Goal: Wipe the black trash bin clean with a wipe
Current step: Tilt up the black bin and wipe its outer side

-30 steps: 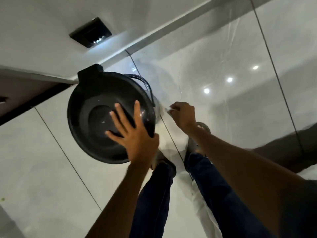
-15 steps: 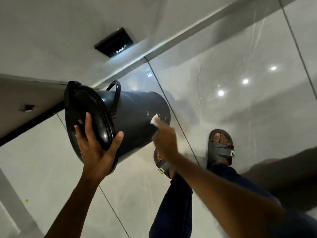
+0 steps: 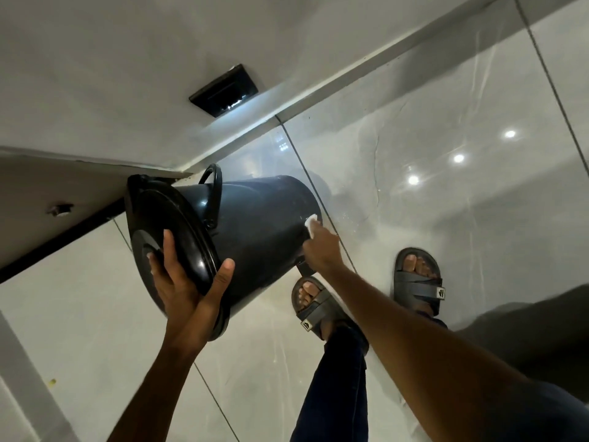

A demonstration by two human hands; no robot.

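Head view, the only one supplied: the black trash bin [image 3: 255, 231] is tipped over toward the person, off vertical and nearly on its side, above the glossy tiled floor [image 3: 446, 218] close to the wall's base; whether its far bottom edge touches the tile cannot be told. The left hand [image 3: 188, 288] braces the closed lid [image 3: 165, 231] — fingers spread flat across the lid face, thumb hooked round the rim at the lower edge. The right hand [image 3: 322, 247] has its fingers bunched together on a small white wipe [image 3: 310, 224], pressed to the bin's side wall near the base end. The carry handle [image 3: 213, 193] stands up from the top of the body, and a pedal tab [image 3: 304, 267] shows just below the right wrist. The step in hand is judged to be wiping the outer wall. To do it well the left hand should keep the bin steady against the push of the wipe, and the strokes should run lengthwise in overlapping bands, the bin being turned so that the hidden far side is covered — the handle pivots and the pedal are likely dirt traps. Against the frame half a second earlier, the tilt and the left-hand brace are much the same; the wipe now sits further toward the base, and the right arm reaches out longer.
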